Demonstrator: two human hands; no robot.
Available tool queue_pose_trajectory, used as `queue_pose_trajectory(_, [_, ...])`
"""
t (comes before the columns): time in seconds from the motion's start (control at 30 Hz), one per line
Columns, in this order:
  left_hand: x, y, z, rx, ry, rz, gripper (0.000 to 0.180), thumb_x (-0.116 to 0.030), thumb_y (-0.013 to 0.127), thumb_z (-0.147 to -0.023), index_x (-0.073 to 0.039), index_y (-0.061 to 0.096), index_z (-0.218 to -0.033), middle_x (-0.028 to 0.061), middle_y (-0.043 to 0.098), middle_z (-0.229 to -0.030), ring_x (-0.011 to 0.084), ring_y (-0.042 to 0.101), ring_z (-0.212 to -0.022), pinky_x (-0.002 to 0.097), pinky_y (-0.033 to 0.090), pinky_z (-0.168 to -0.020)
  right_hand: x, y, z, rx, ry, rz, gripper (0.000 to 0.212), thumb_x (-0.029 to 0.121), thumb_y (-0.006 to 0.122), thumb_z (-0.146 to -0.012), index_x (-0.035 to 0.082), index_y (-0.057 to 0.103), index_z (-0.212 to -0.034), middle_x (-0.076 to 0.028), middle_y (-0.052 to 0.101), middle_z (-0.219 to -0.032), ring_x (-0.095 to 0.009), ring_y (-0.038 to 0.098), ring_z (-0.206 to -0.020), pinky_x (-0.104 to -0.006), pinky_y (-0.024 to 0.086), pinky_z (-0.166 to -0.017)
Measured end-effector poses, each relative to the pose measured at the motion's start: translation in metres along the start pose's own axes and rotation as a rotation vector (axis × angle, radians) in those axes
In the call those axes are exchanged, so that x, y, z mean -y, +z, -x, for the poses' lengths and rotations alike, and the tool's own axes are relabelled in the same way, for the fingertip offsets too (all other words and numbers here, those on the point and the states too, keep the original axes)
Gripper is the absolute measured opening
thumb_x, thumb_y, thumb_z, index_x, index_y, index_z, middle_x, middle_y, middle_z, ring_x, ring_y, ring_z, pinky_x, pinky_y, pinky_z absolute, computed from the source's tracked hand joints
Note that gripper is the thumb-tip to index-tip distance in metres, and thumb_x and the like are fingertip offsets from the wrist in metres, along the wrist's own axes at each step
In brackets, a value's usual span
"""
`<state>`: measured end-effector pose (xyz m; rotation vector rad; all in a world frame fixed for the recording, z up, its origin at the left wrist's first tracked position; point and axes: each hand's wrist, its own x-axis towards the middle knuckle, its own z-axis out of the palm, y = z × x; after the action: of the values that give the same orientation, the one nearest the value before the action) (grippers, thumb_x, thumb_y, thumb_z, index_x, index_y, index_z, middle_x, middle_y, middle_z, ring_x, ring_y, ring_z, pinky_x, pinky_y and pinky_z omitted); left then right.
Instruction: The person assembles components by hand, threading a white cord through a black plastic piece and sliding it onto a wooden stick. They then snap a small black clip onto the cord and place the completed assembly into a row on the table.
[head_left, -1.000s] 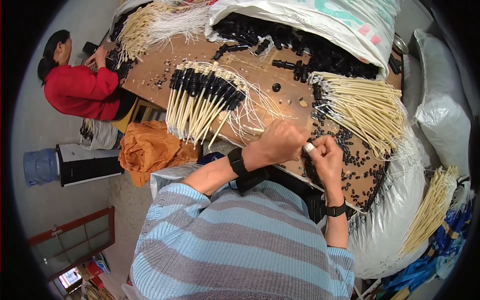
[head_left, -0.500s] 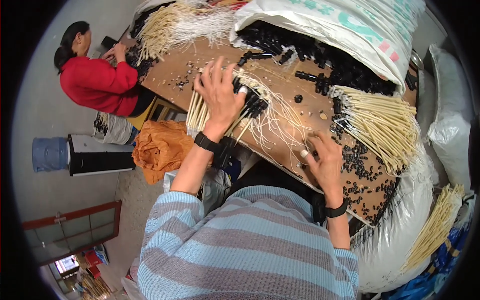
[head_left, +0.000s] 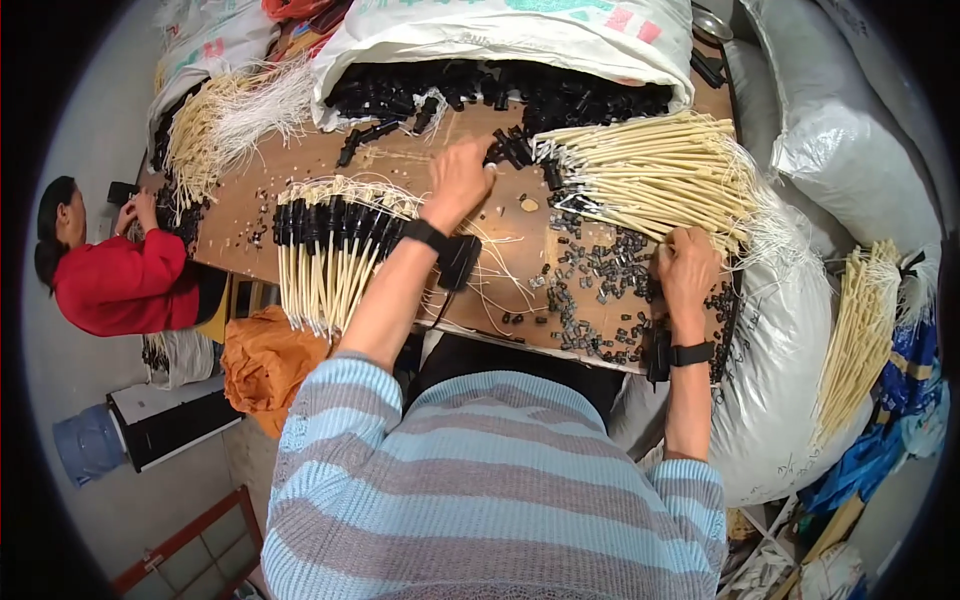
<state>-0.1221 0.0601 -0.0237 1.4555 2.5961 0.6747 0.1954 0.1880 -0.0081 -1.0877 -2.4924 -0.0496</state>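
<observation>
My left hand [head_left: 460, 182] reaches across the table with its fingers curled around the near end of a black plastic tubular piece [head_left: 512, 148]; its fingertips are partly hidden. My right hand [head_left: 688, 272] is closed at the lower edge of a bundle of pale sticks [head_left: 650, 175] with white strings at their right ends. Whatever it pinches there cannot be made out. Small black clips [head_left: 600, 275] lie scattered between my hands. Left of my left forearm, a row of sticks with black sleeves [head_left: 335, 235] rests at the table's front edge, its thin white strings trailing right.
A large white sack [head_left: 500, 35] spills black plastic pieces onto the brown table [head_left: 240, 235]. Another stick bundle [head_left: 200, 150] lies far left, near a person in red [head_left: 125, 275]. Full white sacks [head_left: 840, 110] stand right; an orange bag [head_left: 262, 370] lies below the table's left edge.
My view has swung right. My left hand has left the sleeved sticks and moved to the black piece; my right hand has moved to the stick bundle and closed.
</observation>
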Motion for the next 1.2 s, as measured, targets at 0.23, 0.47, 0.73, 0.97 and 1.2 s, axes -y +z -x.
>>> queue_pose_trajectory(0.23, [-0.015,-0.012,0.055,0.195,-0.225,0.868,0.014,0.007,0.059,-0.074,-0.004,0.055,-0.082,0.0112,0.065,-0.107,0.0183,0.064,-0.098,0.0317,0.053,-0.084,0.047,-0.019,0.015,0.105,-0.168,-0.445,0.020,0.010,0.066,-0.083,0.007,0.066,-0.103,-0.013,0.066,-0.087,-0.032,0.061,-0.074,-0.0392,0.049,-0.069])
queue_pose_trajectory(0.47, [-0.034,-0.014,0.077,0.282,-0.161,1.036,0.041,0.011,0.048,-0.080,0.001,0.064,-0.117,0.0044,0.067,-0.104,0.0085,0.064,-0.080,0.0225,0.052,-0.071,0.075,-0.028,0.029,0.274,-0.150,-0.500,0.031,0.006,0.066,-0.080,0.010,0.068,-0.110,-0.010,0.064,-0.078,-0.028,0.061,-0.064,-0.0351,0.048,-0.058])
queue_pose_trajectory(0.73, [-0.030,-0.004,0.079,0.228,-0.104,0.833,0.038,0.006,0.050,-0.082,-0.004,0.066,-0.114,0.0007,0.066,-0.090,0.0060,0.059,-0.075,0.0215,0.046,-0.064,0.073,-0.032,0.035,0.123,-0.265,-0.372,0.031,0.006,0.068,-0.078,0.013,0.070,-0.108,-0.008,0.054,-0.067,-0.026,0.054,-0.056,-0.0365,0.041,-0.051])
queue_pose_trajectory(0.97, [-0.036,-0.011,0.080,0.061,0.464,0.323,0.030,0.008,0.053,-0.075,-0.005,0.062,-0.100,0.0078,0.064,-0.089,0.0226,0.058,-0.081,0.0337,0.046,-0.075,0.073,-0.032,0.037,0.104,-0.372,-0.341,0.035,0.005,0.067,-0.076,0.014,0.071,-0.109,-0.004,0.046,-0.060,-0.020,0.047,-0.052,-0.0331,0.034,-0.052])
queue_pose_trajectory(1.2, [-0.033,-0.009,0.084,0.185,0.208,0.741,0.032,0.009,0.049,-0.074,-0.005,0.060,-0.101,0.0086,0.062,-0.089,0.0237,0.059,-0.084,0.0361,0.047,-0.078,0.067,-0.031,0.041,0.003,-0.325,-0.359,0.035,0.003,0.069,-0.075,0.013,0.071,-0.109,-0.004,0.051,-0.062,-0.021,0.048,-0.052,-0.0335,0.035,-0.051])
